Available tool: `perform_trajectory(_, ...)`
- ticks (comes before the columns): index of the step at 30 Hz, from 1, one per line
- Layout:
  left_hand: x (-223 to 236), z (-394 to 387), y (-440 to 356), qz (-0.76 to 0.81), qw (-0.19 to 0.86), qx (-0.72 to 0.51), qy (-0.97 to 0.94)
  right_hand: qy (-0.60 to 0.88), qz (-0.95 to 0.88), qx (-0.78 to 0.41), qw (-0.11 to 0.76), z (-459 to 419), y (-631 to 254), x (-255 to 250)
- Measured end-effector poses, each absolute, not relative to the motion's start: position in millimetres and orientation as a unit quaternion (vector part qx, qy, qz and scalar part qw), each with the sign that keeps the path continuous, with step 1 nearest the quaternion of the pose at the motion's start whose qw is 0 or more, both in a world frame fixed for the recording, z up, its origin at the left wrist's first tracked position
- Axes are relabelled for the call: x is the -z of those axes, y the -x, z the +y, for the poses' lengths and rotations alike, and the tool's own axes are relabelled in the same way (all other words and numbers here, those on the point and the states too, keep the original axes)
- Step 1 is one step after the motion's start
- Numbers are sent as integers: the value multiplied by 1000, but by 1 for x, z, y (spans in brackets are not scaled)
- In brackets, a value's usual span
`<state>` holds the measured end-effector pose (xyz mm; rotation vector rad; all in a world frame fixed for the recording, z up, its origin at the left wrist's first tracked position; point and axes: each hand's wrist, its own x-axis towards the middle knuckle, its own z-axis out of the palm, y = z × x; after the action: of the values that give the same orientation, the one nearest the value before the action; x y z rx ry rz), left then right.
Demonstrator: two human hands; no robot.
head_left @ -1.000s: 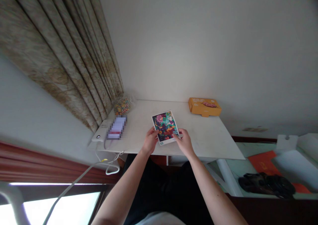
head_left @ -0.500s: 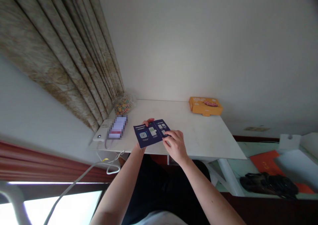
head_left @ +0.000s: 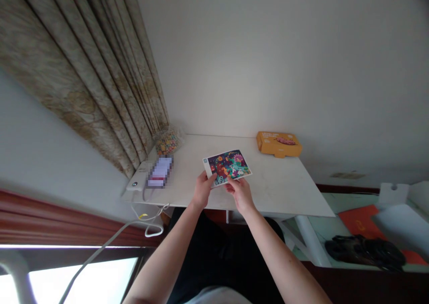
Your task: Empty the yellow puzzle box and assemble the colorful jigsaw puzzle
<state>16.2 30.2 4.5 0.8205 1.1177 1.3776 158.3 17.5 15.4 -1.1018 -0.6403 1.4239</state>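
A booklet (head_left: 236, 161) with a colourful printed picture and a white border is held up over the near part of the white table (head_left: 281, 183). My left hand (head_left: 203, 188) grips its lower left side, thumb on top. At its bottom edge my right hand (head_left: 240, 192) pinches it, the thumb on the picture and the other fingers partly hidden underneath.
A phone (head_left: 160, 172) with a blurred screen lies at the table's left, beside a white power strip (head_left: 134, 185) with cables. Behind it sits a clear bag of small colourful pieces (head_left: 167, 142). An orange box (head_left: 279, 144) stands back right. A dark shoe-like object (head_left: 363, 250) lies lower right.
The dark blue printed side has given way to the colourful picture. The booklet has shifted right, and my left hand now grips its lower left side with the thumb on top.
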Motion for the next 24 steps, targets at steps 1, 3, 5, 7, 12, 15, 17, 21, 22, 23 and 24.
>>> perform_trajectory(1, -2, 30, -14, 480, 537, -588, -369, 474, -264, -608, 580, 18, -161, -14)
perform_trajectory(3, 1, 31, -5, 506, 474, -588, -417, 490, -257, -585, 593, 19, -167, -9)
perform_trajectory(5, 2, 33, 6, 523, 435, -575, -455, 508, -282, -552, 598, 21, -175, -4)
perform_trajectory(7, 3, 34, 16, 529, 418, -562, -479, 522, -329, -527, 585, 23, -183, 1)
perform_trajectory(12, 11, 36, 35, 544, 378, -563, -494, 542, -416, -525, 507, 28, -189, 21)
perform_trajectory(15, 19, 38, 48, 564, 358, -562, -488, 544, -469, -517, 466, 33, -183, 36)
perform_trajectory(17, 25, 41, 60, 598, 326, -544, -490, 541, -517, -492, 445, 39, -175, 44)
perform_trajectory(21, 37, 49, 84, 672, 200, -491, -517, 566, -614, -401, 376, 56, -149, 49)
perform_trajectory(22, 39, 52, 88, 680, 159, -484, -527, 583, -628, -371, 356, 60, -141, 48)
perform_trajectory(23, 42, 53, 90, 684, 118, -477, -539, 602, -640, -339, 337, 64, -133, 47)
perform_trajectory(24, 44, 55, 90, 685, 79, -464, -556, 621, -650, -306, 315, 68, -125, 45)
